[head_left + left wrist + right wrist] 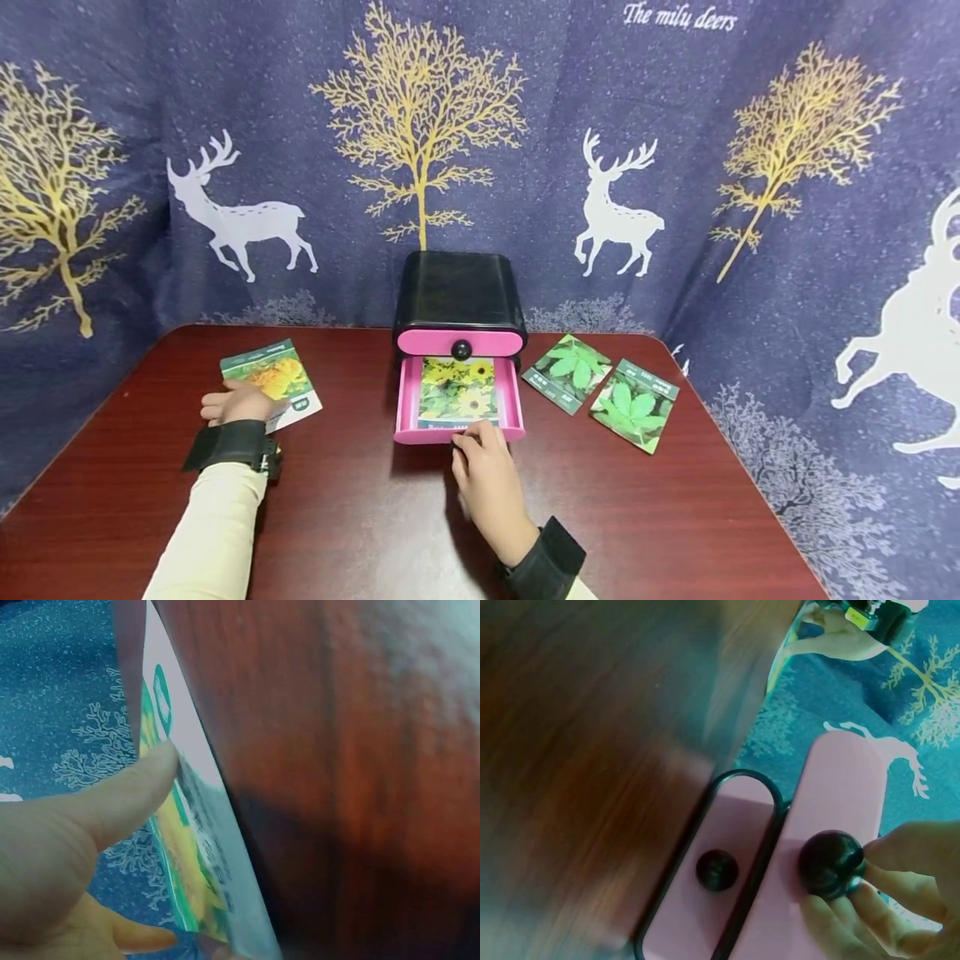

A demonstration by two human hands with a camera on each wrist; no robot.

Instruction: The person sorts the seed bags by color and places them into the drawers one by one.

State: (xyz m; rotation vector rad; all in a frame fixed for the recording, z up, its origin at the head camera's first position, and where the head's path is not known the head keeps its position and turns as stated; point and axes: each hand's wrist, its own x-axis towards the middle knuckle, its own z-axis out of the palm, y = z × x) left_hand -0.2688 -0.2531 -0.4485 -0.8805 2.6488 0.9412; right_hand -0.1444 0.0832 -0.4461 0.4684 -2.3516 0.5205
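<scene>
My right hand (487, 483) pinches the round black knob (829, 862) on the front of a pink drawer (420, 437). That lower drawer stands pulled out of a small black drawer box (459, 287). Inside it lies a card (457, 392) with yellow and white daisy-like flowers. On the left, my left hand (243, 403) is over a card with an orange-yellow flower (288, 377), its fingers loosely spread. The left wrist view shows the thumb (142, 784) touching the printed face of this card, its other fingers partly out of frame.
Two green leaf cards (573, 367) (636, 406) lie to the right of the drawer box. The upper pink drawer (427, 342) is closed, with its own black knob (461, 350). Everything stands on a reddish-brown table (337, 517), with a dark blue deer-and-tree curtain (480, 100) behind.
</scene>
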